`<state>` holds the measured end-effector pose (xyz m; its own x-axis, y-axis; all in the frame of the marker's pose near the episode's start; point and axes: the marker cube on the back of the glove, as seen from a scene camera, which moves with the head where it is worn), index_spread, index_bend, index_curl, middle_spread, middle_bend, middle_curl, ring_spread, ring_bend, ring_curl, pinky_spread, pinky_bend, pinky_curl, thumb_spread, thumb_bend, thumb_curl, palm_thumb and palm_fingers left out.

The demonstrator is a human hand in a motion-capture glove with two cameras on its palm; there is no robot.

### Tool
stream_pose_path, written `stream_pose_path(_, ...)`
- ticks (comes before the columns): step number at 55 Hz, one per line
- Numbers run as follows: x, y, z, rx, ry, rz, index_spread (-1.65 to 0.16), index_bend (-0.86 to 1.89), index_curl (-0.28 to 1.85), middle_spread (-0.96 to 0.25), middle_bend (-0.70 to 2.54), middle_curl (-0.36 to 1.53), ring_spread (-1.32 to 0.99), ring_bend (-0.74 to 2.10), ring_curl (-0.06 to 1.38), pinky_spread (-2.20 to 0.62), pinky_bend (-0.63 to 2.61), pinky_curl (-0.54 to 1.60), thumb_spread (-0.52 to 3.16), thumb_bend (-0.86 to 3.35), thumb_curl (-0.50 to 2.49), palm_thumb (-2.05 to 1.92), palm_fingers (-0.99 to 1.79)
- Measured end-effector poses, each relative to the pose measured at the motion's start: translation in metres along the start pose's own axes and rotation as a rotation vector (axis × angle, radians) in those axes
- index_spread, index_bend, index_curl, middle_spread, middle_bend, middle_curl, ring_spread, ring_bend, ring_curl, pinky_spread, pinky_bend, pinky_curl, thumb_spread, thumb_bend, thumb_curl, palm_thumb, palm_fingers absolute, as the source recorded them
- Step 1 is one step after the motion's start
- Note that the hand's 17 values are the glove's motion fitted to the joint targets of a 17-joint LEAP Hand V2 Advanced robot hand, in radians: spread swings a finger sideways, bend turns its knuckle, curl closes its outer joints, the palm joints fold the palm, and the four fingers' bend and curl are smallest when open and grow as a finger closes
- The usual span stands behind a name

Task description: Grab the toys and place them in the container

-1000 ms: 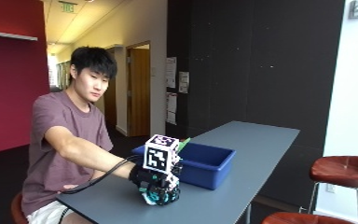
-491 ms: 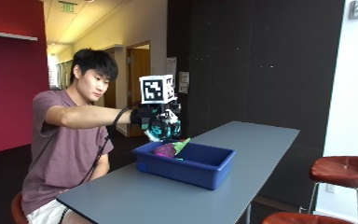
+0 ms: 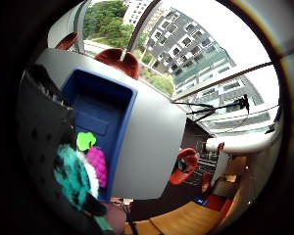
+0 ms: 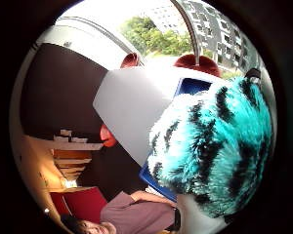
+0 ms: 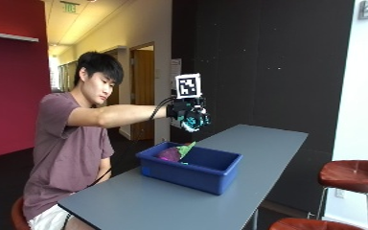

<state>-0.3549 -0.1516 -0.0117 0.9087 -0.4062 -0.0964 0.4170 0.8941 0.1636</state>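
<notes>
Holding a teal plush toy with black stripes (image 5: pixel 195 120) in the gloved right hand (image 5: pixel 185 111), fingers curled round it, arm stretched out level at shoulder height above the blue container (image 5: pixel 190 165). Well clear of the bin's rim, over its near end. A second ago down on the grey table (image 5: pixel 235 187) in front of the container, closing on the toy; half a second ago already lifted and raised over the bin; now much the same height, a little further across. Inside the container, a purple toy (image 5: pixel 170 154) with a green leafy part (image 5: pixel 186 149), leaning against the near wall. From the palm, the teal fur (image 4: pixel 215 151) filling much of the thumb-side view, and the open blue bin (image 3: pixel 95 117) below with the pink-purple toy (image 3: pixel 97 164) and green piece (image 3: pixel 85 141) in it.
</notes>
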Motion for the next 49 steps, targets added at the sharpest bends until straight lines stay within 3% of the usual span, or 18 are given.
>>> stream_pose_path(4,-0.014,-0.009,0.011,-0.103,-0.037,0.181,-0.24,0.88,1.04,-0.26,1.13,0.90,-0.37,1.20,0.62,-0.31,1.02,0.53,0.65,-0.03,0.87,0.56,0.96)
stream_pose_path(8,-0.018,-0.007,0.028,-0.277,0.010,0.223,-0.23,0.75,1.03,-0.27,1.04,0.88,-0.36,1.22,0.62,-0.31,1.05,0.55,0.77,-0.05,0.83,0.46,0.81)
stream_pose_path(10,-0.016,-0.003,0.037,-0.373,0.067,0.202,-0.23,0.67,1.00,-0.27,0.97,0.85,-0.36,1.14,0.61,-0.29,1.05,0.55,0.90,-0.11,0.76,0.31,0.56)
stream_pose_path(12,-0.019,0.000,0.044,-0.439,0.077,0.194,-0.22,0.47,0.97,-0.24,0.75,0.79,-0.29,1.04,0.62,-0.21,1.12,0.60,0.96,-0.13,0.69,0.18,-0.08)
stream_pose_path(16,-0.028,0.001,0.048,-0.476,0.036,0.197,-0.22,0.24,0.83,-0.18,0.50,0.68,-0.18,0.83,0.54,-0.12,1.22,0.57,1.04,-0.09,0.62,0.07,-0.35)
stream_pose_path(21,-0.024,0.007,0.047,-0.436,0.100,0.030,-0.21,0.07,0.66,-0.09,0.27,0.57,-0.08,0.61,0.42,-0.03,1.23,0.51,1.08,-0.07,0.55,-0.03,-0.35)
stream_pose_path(25,-0.027,0.003,0.041,-0.390,0.038,0.105,-0.20,0.06,0.57,-0.06,0.18,0.53,-0.03,0.53,0.38,0.01,1.20,0.49,1.10,-0.06,0.51,-0.06,-0.30)
stream_pose_path(29,-0.020,0.010,0.032,-0.338,0.062,-0.060,-0.19,0.06,0.51,-0.04,0.15,0.50,0.01,0.49,0.35,0.03,1.16,0.47,1.11,-0.06,0.47,-0.06,-0.27)
stream_pose_path(37,-0.012,0.019,0.011,-0.188,0.079,-0.176,-0.19,0.11,0.44,-0.01,0.15,0.45,0.03,0.43,0.33,0.05,0.99,0.41,1.13,-0.06,0.40,-0.07,-0.23)
stream_pose_path(43,-0.007,0.013,-0.007,-0.096,-0.036,0.139,-0.20,0.10,0.40,-0.01,0.14,0.42,0.02,0.45,0.34,0.05,0.94,0.38,1.17,-0.05,0.36,-0.06,-0.15)
stream_pose_path(49,0.007,0.028,-0.018,-0.044,-0.017,0.095,-0.20,0.11,0.36,-0.02,0.15,0.39,0.01,0.48,0.34,0.06,0.97,0.38,1.21,-0.04,0.33,-0.05,-0.10)
